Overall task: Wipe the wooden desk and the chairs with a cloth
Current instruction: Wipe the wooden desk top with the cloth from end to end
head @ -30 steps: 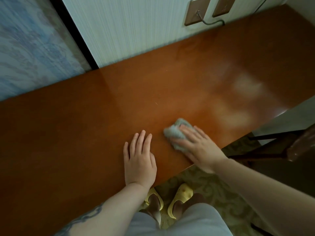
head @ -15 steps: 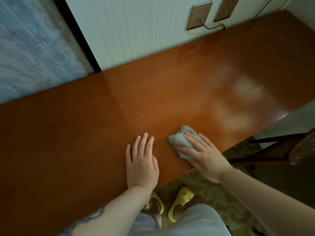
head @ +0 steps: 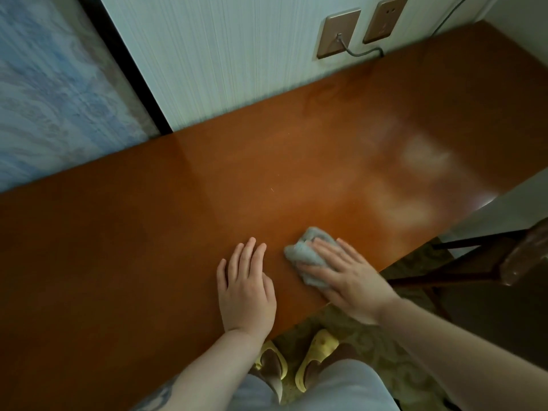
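Observation:
The wooden desk [head: 148, 247] fills the view, reddish-brown and glossy. My right hand [head: 347, 277] presses a small grey-blue cloth [head: 305, 250] flat onto the desk near its front edge, fingers straight over the cloth. My left hand [head: 246, 289] rests flat on the desk just left of the cloth, fingers straight and together, holding nothing. A dark wooden chair [head: 504, 262] stands at the right, partly out of frame.
Two wall sockets [head: 338, 34] sit above the desk's far edge, one with a grey cable plugged in. A patterned curtain [head: 44, 84] hangs at the far left. Below the front edge are patterned carpet [head: 370, 342] and my yellow slippers [head: 314, 354].
The right hand with the cloth has shifted only slightly along the front edge. The left hand has stayed flat in place. The camera view has tilted a little.

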`<state>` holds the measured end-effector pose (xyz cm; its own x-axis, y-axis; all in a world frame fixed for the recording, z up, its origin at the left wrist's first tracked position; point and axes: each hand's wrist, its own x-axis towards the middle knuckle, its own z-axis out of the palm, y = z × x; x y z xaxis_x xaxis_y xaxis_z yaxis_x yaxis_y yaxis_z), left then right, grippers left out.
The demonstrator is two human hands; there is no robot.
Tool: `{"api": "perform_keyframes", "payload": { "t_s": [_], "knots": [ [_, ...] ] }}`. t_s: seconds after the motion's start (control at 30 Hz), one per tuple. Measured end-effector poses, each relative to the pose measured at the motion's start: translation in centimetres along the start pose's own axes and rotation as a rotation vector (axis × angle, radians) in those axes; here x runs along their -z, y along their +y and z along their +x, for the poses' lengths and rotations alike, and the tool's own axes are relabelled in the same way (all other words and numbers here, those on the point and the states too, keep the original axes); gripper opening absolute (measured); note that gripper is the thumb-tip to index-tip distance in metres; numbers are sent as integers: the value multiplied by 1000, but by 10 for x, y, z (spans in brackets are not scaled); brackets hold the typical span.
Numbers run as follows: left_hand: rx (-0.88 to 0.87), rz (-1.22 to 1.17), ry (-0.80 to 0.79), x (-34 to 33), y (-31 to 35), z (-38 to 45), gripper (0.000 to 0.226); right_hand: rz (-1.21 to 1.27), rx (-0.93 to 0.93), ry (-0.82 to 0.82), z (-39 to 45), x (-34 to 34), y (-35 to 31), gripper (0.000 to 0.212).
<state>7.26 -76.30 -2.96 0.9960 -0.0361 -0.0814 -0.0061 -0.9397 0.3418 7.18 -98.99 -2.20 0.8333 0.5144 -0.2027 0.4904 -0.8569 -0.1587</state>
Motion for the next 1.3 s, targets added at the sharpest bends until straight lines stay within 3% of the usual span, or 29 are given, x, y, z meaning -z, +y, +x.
{"api": "perform_keyframes", "payload": {
  "t_s": [0.13, 0.2, 0.27, 0.33, 0.43, 0.5, 0.57, 0.7, 0.77, 0.83, 0.93, 1.0, 1.07, 1.2, 1.23, 1.3],
  "knots": [
    [129, -103, -8, 9, 5, 30, 41, 140, -560, 117, 75, 19, -2, 51],
    [156, -92, 19, 14, 0, 57, 44, 226, -737, 165, 105, 25, -33, 52],
    [163, -56, 63, 19, -13, 88, 46, 234, -601, 139, 107, 21, -69, 51],
    [187, -21, 96, 23, -30, 113, 48, 200, -270, 71, 81, 14, -83, 50],
    [228, 25, 104, 22, -41, 127, 50, 51, 34, -22, 45, 10, -45, 51],
    [239, 63, 105, 20, -40, 127, 51, 11, -21, -42, 49, 14, -11, 50],
    [246, 75, 101, 19, -39, 127, 51, 72, -205, -19, 79, 22, 2, 50],
    [255, 92, 112, 17, -40, 130, 51, 195, -561, 156, 155, 28, -30, 50],
    [253, 84, 119, 16, -41, 130, 51, 173, -431, 143, 153, 24, -54, 49],
    [234, 95, 131, 15, -42, 130, 50, 150, -123, 52, 127, 19, -58, 49],
    [237, 96, 132, 16, -42, 130, 50, 50, 196, -94, 95, 21, -9, 52],
    [241, 118, 112, 16, -41, 129, 50, -25, 141, -41, 98, 25, 32, 51],
    [248, 131, 91, 16, -41, 130, 51, 49, -101, 9, 126, 36, 50, 48],
    [238, 120, 93, 18, -41, 129, 51, 174, -538, 220, 191, 36, 4, 50],
    [245, 117, 88, 18, -41, 130, 52, 173, -544, 251, 193, 31, -14, 50],
    [250, 115, 86, 18, -41, 130, 52, 137, -383, 198, 175, 22, -42, 49]
  ]
}}
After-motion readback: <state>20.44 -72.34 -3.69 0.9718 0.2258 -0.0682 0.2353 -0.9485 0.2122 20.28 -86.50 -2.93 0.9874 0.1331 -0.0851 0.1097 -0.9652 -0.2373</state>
